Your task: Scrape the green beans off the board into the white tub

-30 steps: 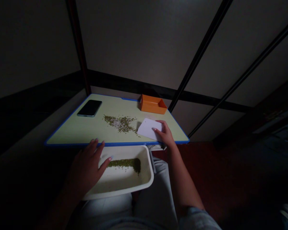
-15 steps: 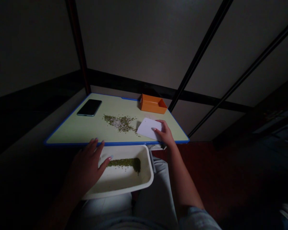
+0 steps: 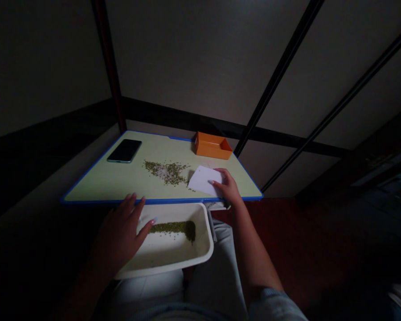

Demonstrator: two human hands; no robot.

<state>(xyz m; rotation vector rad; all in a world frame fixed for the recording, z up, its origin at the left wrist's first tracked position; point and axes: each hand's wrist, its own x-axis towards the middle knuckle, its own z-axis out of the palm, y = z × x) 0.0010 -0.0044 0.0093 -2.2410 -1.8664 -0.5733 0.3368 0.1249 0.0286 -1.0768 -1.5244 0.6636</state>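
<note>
My right hand [image 3: 229,187] pinches a white flat scraper [image 3: 203,179] over the right part of the table, thumb on its face. The scraper's left edge is at the right end of a scatter of small green beans [image 3: 173,173], with paler bits [image 3: 161,172] among them. Below the table's front edge, a white tub [image 3: 167,261] rests on my lap. More green beans [image 3: 177,228] lie in a band along its bottom, thickest at the right. My left hand [image 3: 123,234] is open with fingers spread over the tub's left side, fingertips by the table edge.
The pale-green tabletop [image 3: 96,185] has a blue rim. A dark-screened phone [image 3: 124,150] lies at its back left. An orange open box [image 3: 213,146] stands at the back right. Panelled walls [image 3: 187,58] rise close behind the table, and a reddish floor shows at the right.
The scraper and my right hand have shifted slightly left, closer to the scattered beans. My left hand, the tub, the phone and the box look the same.
</note>
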